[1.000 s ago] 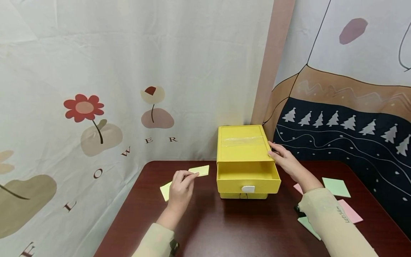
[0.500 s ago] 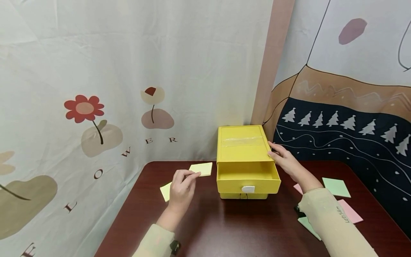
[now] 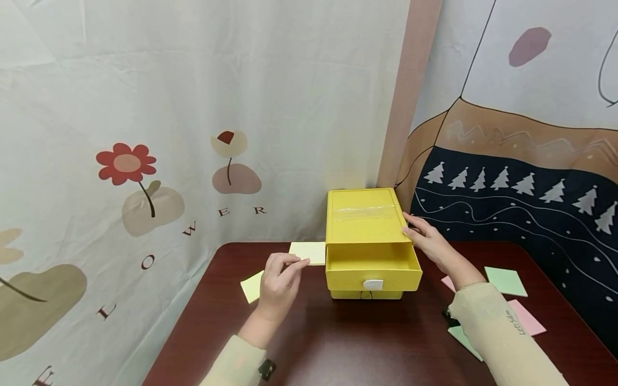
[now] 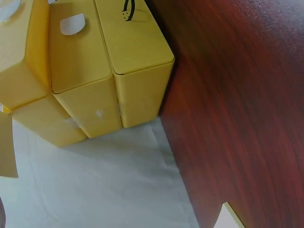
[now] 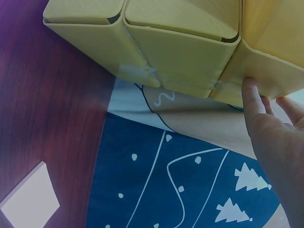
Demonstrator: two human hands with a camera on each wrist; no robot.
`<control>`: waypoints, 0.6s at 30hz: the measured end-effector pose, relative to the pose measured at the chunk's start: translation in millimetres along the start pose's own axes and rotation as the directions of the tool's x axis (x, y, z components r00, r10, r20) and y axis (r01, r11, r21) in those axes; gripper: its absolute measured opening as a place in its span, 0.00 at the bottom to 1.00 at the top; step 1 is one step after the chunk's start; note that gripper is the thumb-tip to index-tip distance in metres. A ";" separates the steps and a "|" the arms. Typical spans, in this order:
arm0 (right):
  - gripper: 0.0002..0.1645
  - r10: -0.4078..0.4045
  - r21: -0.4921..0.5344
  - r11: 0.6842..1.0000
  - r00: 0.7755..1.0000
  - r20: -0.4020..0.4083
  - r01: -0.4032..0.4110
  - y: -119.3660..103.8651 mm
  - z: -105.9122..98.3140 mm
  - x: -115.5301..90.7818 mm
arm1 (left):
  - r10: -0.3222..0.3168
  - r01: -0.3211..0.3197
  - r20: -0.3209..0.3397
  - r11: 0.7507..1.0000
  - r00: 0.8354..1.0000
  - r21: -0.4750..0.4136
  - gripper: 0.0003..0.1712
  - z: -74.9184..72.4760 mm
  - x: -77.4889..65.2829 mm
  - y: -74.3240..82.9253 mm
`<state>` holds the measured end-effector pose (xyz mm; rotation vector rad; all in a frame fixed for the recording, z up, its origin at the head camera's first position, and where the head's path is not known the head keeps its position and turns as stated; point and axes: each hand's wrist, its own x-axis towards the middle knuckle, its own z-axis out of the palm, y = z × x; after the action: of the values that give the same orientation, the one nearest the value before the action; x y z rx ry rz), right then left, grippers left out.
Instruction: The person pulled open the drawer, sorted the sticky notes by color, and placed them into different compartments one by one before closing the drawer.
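My left hand (image 3: pixel 279 284) pinches a pale yellow sticky note pad (image 3: pixel 309 252) by its near edge, between thumb and fingertips. The pad's right edge reaches the left side of a yellow drawer unit (image 3: pixel 364 214) in the head view. In the left wrist view only part of the pad (image 4: pixel 6 147) shows, beside the unit. Three drawers make up the unit, and its top drawer (image 3: pixel 374 280) with a white tab is pulled out. My right hand (image 3: pixel 432 246) touches the unit's upper right side with extended fingers; the right wrist view shows these fingers (image 5: pixel 254 102) against the yellow wall.
Another yellow sticky note pad (image 3: pixel 251 288) lies left of my left hand. Green pads (image 3: pixel 506 281) and pink pads (image 3: pixel 527 317) lie at the right, partly hidden by my right arm. Behind the dark red table (image 3: pixel 367 348) hangs a printed curtain (image 3: pixel 289 107).
My left hand has moved slightly right, bringing the yellow sticky note pad up to the drawer unit's left side and turning it flatter to the view. My right hand has stayed in place.
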<state>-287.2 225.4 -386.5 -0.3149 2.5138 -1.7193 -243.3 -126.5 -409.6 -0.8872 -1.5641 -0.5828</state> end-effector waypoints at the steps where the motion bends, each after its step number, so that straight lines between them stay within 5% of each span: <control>1: 0.41 0.001 -0.001 1.000 1.000 -0.001 -0.001 0.1 0.0 0.1 | 0.001 -0.001 -0.003 1.000 1.000 -0.001 0.12 -0.4 1.2 0.4; 18: 0.41 -0.009 0.011 1.000 1.000 0.001 0.009 1.8 0.8 0.2 | 0.066 -0.066 -0.002 0.993 0.998 -0.097 0.09 6.0 18.6 18.7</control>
<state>-287.4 225.3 -388.5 -0.3257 2.5050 -1.7356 -232.3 -106.9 -394.6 -1.0089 -1.5117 -0.6155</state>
